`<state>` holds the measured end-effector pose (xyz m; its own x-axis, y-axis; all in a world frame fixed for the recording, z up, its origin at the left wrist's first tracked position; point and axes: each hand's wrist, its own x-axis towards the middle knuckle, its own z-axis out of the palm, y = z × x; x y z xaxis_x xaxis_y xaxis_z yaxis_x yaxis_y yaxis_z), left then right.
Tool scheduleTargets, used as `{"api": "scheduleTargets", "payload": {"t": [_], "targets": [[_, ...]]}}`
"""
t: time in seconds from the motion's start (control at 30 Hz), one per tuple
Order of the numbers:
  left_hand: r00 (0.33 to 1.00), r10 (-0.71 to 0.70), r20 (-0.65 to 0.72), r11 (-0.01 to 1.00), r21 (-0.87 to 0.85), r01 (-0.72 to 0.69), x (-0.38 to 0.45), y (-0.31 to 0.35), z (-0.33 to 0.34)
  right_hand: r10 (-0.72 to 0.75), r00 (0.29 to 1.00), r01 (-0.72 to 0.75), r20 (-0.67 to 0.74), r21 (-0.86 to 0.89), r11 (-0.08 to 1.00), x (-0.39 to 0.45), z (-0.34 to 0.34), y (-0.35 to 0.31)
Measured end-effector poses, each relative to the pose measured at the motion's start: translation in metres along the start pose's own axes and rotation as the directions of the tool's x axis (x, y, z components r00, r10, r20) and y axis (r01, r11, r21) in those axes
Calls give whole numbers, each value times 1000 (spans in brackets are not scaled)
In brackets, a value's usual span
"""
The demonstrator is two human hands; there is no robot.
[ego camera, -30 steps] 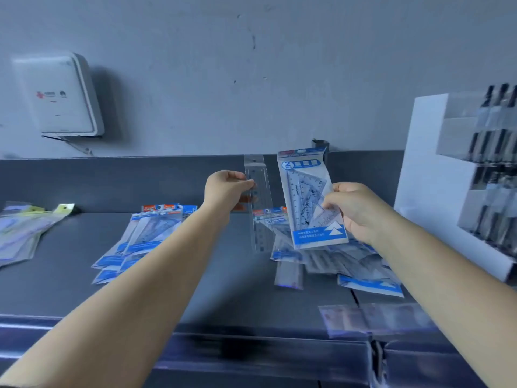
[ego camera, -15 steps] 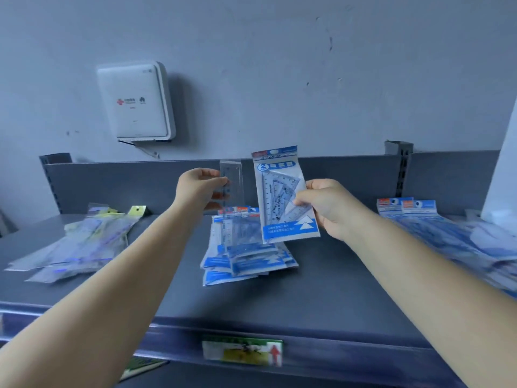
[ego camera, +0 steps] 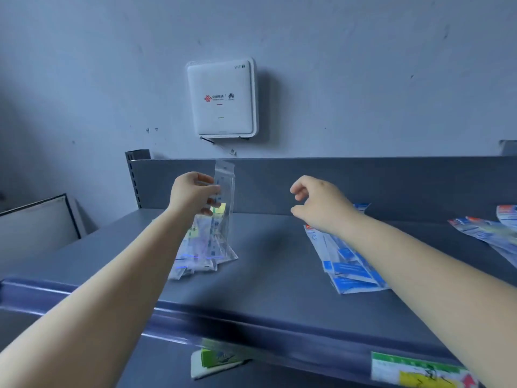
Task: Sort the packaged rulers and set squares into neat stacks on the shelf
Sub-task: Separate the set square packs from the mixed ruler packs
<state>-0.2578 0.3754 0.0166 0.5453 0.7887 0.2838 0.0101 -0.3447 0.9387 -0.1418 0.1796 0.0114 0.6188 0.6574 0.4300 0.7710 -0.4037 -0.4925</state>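
My left hand [ego camera: 193, 194] pinches a clear packaged ruler [ego camera: 223, 208] and holds it upright above a stack of clear ruler packs [ego camera: 201, 256] on the grey shelf [ego camera: 268, 247]. My right hand [ego camera: 319, 201] hovers empty with loosely curled fingers over a stack of blue-and-white set square packs [ego camera: 349, 270]. My right forearm hides part of that stack.
More blue-and-white packs [ego camera: 486, 231] lie spread at the shelf's right end. A white router box [ego camera: 222, 98] hangs on the wall behind. The shelf has a raised back panel [ego camera: 363, 186] and a front rail with price labels [ego camera: 414, 371]. A green-and-white item [ego camera: 215, 362] sits below.
The view has swung left. My right hand has let go of the set square pack and is now empty. My left hand has carried the ruler over the clear ruler stack.
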Motion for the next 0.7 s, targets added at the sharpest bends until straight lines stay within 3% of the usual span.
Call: {"api": "scheduleTargets", "payload": {"t": [0.07, 0.1, 0.17, 0.23, 0.3, 0.4, 0.6, 0.7], "targets": [[999, -7, -44, 997, 83, 11, 14, -11, -22, -32, 999, 32, 28, -3, 999, 6, 17, -16], [998, 1, -68, 979, 202, 13, 20, -18, -30, -46, 998, 46, 43, -5, 999, 8, 23, -21], [996, 53, -78, 797, 604, 5, 29, -30, -39, -69, 995, 72, 73, -41, 997, 9, 31, -27], [993, 114, -12, 628, 776, -63, 29, -38, -37, -93, 992, 107, 83, -175, 979, 9, 33, -28], [988, 141, 70, 604, 785, -142, 24, -40, -26, -133, 990, 144, 57, -368, 919, 7, 29, -25], [957, 226, 180, 483, 833, -271, 13, -31, 1, -191, 981, 181, 43, -569, 802, 2, 19, -16], [864, 335, 376, 277, 837, -472, -24, 4, 75, -201, 978, 178, 50, -703, 689, -20, -16, 18], [810, 394, 434, 225, 809, -543, -50, 21, 117, -187, 981, 157, 41, -731, 664, -38, -42, 42]]}}
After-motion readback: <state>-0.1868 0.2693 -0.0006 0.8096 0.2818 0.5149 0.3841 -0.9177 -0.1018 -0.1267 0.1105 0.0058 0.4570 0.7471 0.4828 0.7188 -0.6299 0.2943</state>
